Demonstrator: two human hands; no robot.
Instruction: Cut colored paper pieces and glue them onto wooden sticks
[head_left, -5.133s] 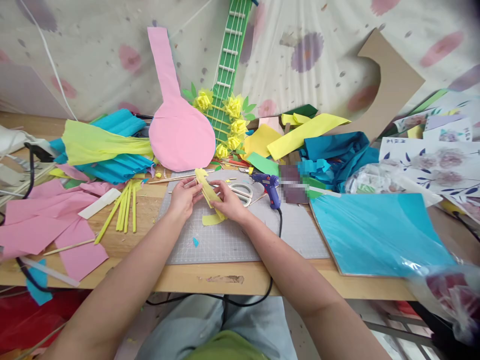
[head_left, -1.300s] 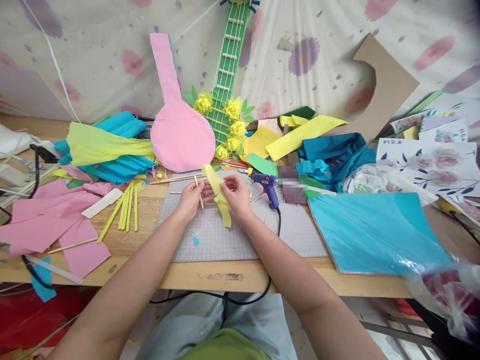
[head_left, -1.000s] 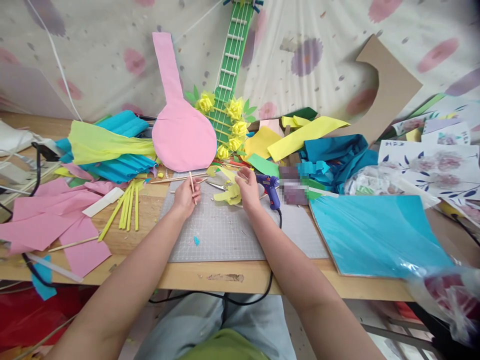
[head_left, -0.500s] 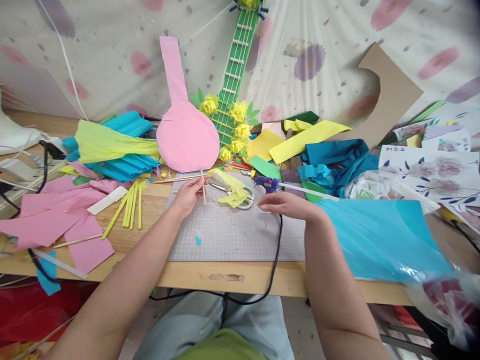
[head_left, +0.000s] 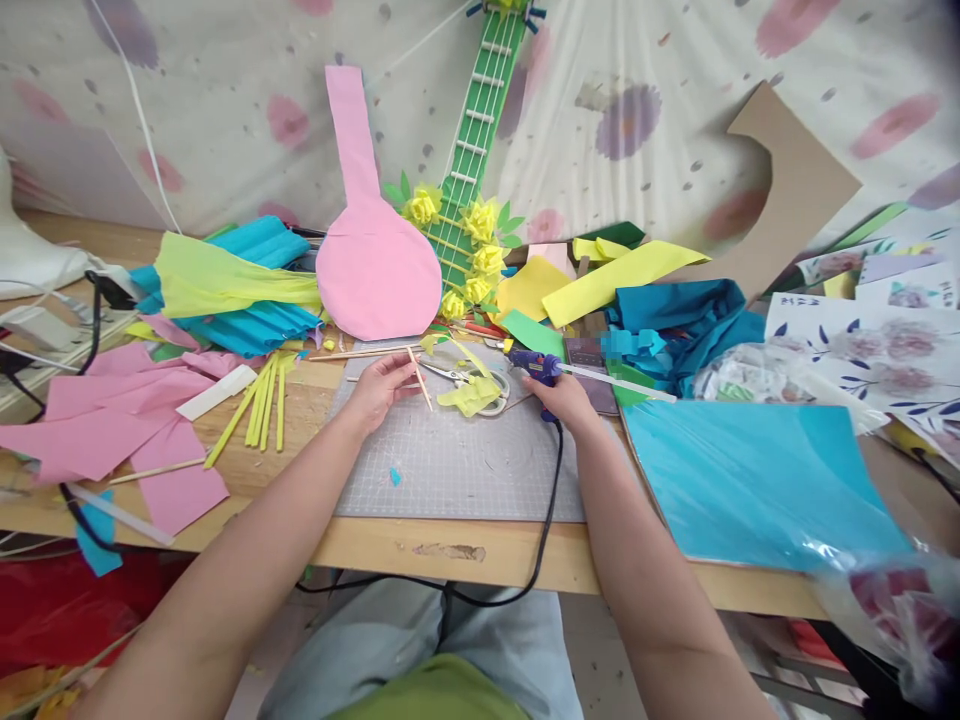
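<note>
Between the fingertips of my left hand (head_left: 381, 390) is a short thin wooden stick (head_left: 421, 380), tilted over the grey cutting mat (head_left: 450, 470). My right hand (head_left: 561, 393) is closed around the handle of a blue glue gun (head_left: 535, 364), which has a long white glue stick (head_left: 619, 382) coming out of its back and a black cord hanging down. Scissors (head_left: 495, 405) lie on the mat between my hands, partly covered by a crumpled yellow crepe paper scrap (head_left: 471, 395). A pink banjo-shaped cutout (head_left: 379, 270) stands behind my left hand.
A green paper guitar (head_left: 476, 150) with yellow flowers leans at the back. Left are pink paper pieces (head_left: 112, 410), yellow strips (head_left: 266, 405) and crepe paper. A blue sheet (head_left: 750, 480) lies right, near a curved cardboard piece (head_left: 810, 160). The black cord (head_left: 551, 520) crosses the table edge.
My right hand has moved onto the glue gun and closed around its handle. The stick in my left hand has tilted and shifted slightly right.
</note>
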